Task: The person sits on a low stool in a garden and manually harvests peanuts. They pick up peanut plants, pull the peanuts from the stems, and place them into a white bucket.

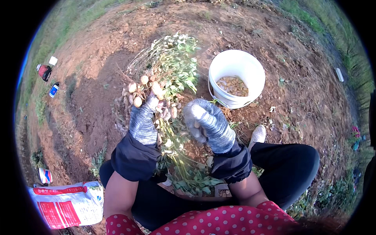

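Observation:
My left hand (145,119), in a grey knit glove with bare fingertips, is closed around the root end of a peanut plant (172,80). Pale peanuts (136,101) hang in a cluster about the fingers and thumb. The leafy tops spread away on the far side. To the right my right hand (208,122), gloved the same way, is curled with the thumb on top. What lies inside its fingers is mostly hidden. More peanut stems (175,150) lie below, between the two hands and my legs.
A white bucket (255,81) with peanuts in its bottom stands just beyond my right hand. A white and red sack (91,203) lies at the lower left. Small containers, including a blue bottle (54,89), sit farther left. Reddish soil surrounds me.

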The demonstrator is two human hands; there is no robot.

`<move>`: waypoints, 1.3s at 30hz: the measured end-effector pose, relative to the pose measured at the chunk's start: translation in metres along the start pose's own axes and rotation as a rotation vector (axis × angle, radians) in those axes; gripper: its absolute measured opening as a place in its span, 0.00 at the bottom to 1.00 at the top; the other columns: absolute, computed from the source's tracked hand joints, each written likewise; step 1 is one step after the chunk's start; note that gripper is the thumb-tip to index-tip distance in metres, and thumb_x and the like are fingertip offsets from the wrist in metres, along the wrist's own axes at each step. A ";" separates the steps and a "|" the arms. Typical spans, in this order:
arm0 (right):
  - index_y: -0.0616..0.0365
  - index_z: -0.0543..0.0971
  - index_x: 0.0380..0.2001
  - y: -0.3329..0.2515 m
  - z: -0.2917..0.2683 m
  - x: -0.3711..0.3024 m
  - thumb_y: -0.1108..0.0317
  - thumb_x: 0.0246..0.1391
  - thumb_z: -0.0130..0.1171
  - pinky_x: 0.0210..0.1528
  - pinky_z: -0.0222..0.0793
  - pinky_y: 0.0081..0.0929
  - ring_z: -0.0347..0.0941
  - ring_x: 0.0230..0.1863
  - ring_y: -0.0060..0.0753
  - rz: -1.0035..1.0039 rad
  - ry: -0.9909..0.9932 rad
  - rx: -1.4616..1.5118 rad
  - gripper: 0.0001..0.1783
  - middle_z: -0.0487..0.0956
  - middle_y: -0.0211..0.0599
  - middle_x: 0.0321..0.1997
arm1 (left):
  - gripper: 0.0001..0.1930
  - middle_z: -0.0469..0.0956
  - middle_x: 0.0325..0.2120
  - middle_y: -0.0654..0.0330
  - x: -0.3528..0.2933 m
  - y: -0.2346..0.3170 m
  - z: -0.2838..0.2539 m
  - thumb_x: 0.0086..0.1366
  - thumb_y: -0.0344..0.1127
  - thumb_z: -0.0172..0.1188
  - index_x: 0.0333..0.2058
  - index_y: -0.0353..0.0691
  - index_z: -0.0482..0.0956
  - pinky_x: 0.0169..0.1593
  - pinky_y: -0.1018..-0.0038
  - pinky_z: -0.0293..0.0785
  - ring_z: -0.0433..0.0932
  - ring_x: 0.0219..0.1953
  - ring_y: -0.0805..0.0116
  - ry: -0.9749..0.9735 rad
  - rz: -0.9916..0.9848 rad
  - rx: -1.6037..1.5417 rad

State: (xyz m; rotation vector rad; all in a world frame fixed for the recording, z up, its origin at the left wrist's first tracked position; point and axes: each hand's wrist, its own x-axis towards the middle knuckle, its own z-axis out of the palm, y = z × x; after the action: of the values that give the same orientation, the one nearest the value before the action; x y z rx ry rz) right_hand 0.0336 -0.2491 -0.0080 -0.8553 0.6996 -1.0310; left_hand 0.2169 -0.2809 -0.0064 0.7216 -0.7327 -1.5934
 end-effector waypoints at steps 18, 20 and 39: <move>0.64 0.75 0.36 -0.062 -0.107 0.053 0.61 0.52 0.57 0.29 0.67 0.19 0.70 0.25 0.20 -0.548 0.661 -0.825 0.15 0.76 0.33 0.25 | 0.12 0.70 0.24 0.66 0.008 0.000 -0.007 0.62 0.31 0.53 0.45 0.41 0.71 0.18 0.79 0.64 0.66 0.19 0.78 0.029 -0.029 0.157; 0.65 0.71 0.46 -0.086 -0.128 0.069 0.58 0.48 0.59 0.46 0.68 0.35 0.73 0.43 0.44 -0.315 0.918 -1.438 0.26 0.72 0.53 0.48 | 0.10 0.68 0.21 0.67 0.011 -0.011 0.000 0.62 0.31 0.53 0.42 0.38 0.72 0.18 0.79 0.63 0.65 0.17 0.79 0.001 -0.047 0.168; 0.64 0.70 0.27 -0.020 0.004 0.012 0.61 0.49 0.50 0.11 0.59 0.22 0.64 0.13 0.28 -0.309 -0.301 0.410 0.14 0.71 0.41 0.17 | 0.03 0.67 0.18 0.72 0.012 -0.009 0.014 0.61 0.33 0.56 0.32 0.42 0.73 0.19 0.81 0.62 0.64 0.17 0.84 0.272 -0.059 0.358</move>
State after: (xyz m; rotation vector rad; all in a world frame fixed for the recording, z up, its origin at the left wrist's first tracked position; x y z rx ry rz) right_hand 0.0330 -0.2639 0.0099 -0.7465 0.0916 -1.2344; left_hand 0.1992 -0.2904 -0.0058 1.2052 -0.8080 -1.3928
